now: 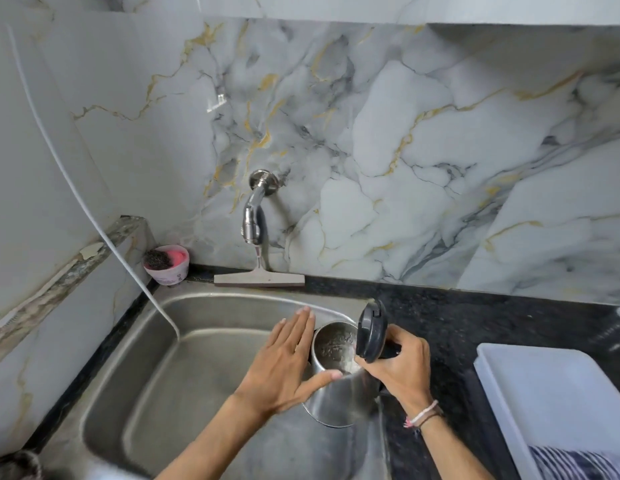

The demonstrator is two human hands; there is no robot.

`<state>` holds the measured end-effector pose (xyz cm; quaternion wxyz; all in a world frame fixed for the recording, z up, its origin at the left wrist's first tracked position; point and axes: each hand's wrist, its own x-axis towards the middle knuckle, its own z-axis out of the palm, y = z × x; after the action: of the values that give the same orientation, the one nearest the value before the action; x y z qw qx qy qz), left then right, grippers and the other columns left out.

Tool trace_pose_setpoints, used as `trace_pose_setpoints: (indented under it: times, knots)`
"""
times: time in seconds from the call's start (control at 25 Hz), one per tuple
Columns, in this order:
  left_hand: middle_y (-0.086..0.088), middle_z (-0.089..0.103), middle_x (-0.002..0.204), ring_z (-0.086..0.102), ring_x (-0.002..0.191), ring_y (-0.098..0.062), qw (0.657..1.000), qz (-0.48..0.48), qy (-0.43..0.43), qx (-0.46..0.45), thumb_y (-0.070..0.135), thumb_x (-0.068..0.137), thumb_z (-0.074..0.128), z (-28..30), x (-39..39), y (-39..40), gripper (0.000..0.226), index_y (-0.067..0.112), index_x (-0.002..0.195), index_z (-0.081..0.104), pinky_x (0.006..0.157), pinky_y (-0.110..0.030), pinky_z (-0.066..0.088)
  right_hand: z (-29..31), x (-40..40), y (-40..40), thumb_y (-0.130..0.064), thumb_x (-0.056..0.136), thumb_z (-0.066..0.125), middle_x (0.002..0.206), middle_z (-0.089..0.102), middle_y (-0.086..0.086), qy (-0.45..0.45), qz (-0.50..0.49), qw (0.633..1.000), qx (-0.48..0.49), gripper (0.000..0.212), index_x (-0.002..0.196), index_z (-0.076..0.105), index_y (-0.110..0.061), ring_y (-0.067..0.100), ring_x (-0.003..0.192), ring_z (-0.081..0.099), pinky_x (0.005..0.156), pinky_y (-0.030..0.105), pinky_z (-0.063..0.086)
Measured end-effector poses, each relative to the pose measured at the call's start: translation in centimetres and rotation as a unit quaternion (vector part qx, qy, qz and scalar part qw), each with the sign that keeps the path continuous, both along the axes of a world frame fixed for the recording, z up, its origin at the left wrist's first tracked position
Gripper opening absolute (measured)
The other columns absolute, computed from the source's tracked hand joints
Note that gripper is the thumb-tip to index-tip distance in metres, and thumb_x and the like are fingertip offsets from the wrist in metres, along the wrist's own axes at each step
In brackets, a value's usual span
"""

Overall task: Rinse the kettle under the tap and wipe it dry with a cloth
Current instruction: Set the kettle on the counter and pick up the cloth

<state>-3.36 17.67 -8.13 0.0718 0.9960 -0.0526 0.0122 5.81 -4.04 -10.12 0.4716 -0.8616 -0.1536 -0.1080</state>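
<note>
A person stands at a steel sink (135, 393) holding a steel kettle (339, 393) over the sink's right edge, lid (371, 332) flipped open. The step in hand looks like getting the kettle ready to rinse: no water seems to run from the tap (253, 216), which is on the wall well behind the kettle. The right hand (398, 372) has its grip closed around the kettle's dark handle, wrist bent, tilting the mouth up. The left hand (288, 362) is open and flat, fingers straight, palm and thumb pressed on the kettle's left side. Next the kettle probably has to go back under the tap, and a hand must free itself to turn it on. A striped cloth (578, 465) lies right of the kettle, on the dark table (475, 327).
</note>
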Motion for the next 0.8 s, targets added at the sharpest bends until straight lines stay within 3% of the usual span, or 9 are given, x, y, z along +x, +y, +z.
trace_pose_setpoints:
  times: [0.28,0.56,0.72,0.8]
  knots:
    - [-0.013,-0.002,0.171,-0.002,0.16,-0.027,1.0,0.011,-0.026,-0.005,0.085,0.086,0.005,-1.0,0.1,-13.1,0.111,0.003,0.161,0.005,0.131,-0.046,0.006,-0.8,0.9,-13.0,-0.047,0.05,0.09,0.062,0.075,-0.013,0.006,0.009,1.0,0.0,0.034,0.063,0.072,-0.021,0.005,0.062,0.073,0.059,0.044,0.061]
    - [-0.013,-0.004,0.171,-0.006,0.159,-0.024,0.999,0.054,-0.009,-0.001,0.087,0.083,-0.003,-1.7,1.4,-20.6,0.114,0.004,0.161,0.002,0.13,-0.039,-0.005,-2.0,3.7,-19.1,-0.05,0.053,0.088,0.069,0.077,-0.017,0.019,0.047,0.999,0.01,0.036,0.068,0.075,-0.02,0.002,0.065,0.074,0.061,0.04,0.062]
    - [-0.012,-0.006,0.171,-0.009,0.159,-0.022,0.998,0.069,0.002,-0.004,0.082,0.088,0.009,-1.8,1.3,-21.1,0.107,0.006,0.162,-0.001,0.13,-0.039,-0.005,-0.5,4.8,-20.0,-0.07,0.059,0.088,0.072,0.076,-0.021,0.009,0.126,0.991,-0.054,0.049,0.083,0.072,-0.03,-0.002,0.072,0.073,0.065,0.023,0.058]
    - [-0.006,-0.013,0.171,-0.014,0.159,-0.017,0.997,0.063,0.019,-0.032,0.08,0.089,0.007,-1.5,1.2,-20.6,0.102,0.011,0.162,-0.007,0.131,-0.039,-0.005,0.5,4.8,-20.8,-0.087,0.06,0.076,0.086,0.075,-0.021,0.036,0.175,0.977,-0.114,0.062,0.096,0.066,-0.038,-0.003,0.082,0.07,0.073,0.022,0.057]
